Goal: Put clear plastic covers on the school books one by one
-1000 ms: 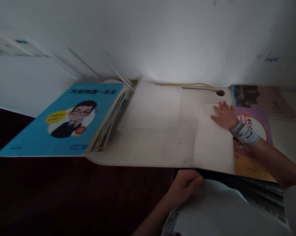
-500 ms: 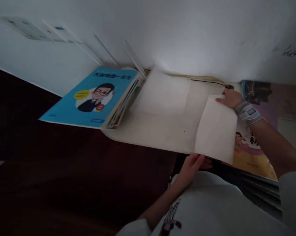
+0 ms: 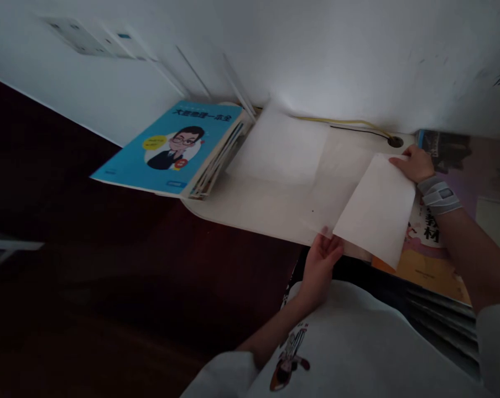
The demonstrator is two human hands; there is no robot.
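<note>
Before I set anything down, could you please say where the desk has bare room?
Bare desk runs in front of a pale rectangle, perhaps paper, from the blue book to the left hand. A smaller bare patch separates the white sheet from the cable hole. The right side is crowded: right hand and sheet partly hide the purple-orange book.

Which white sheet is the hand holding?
The white sheet on the right: the right hand grips its far edge. The other sheet lies beside the blue book, with no hand on it.
</note>
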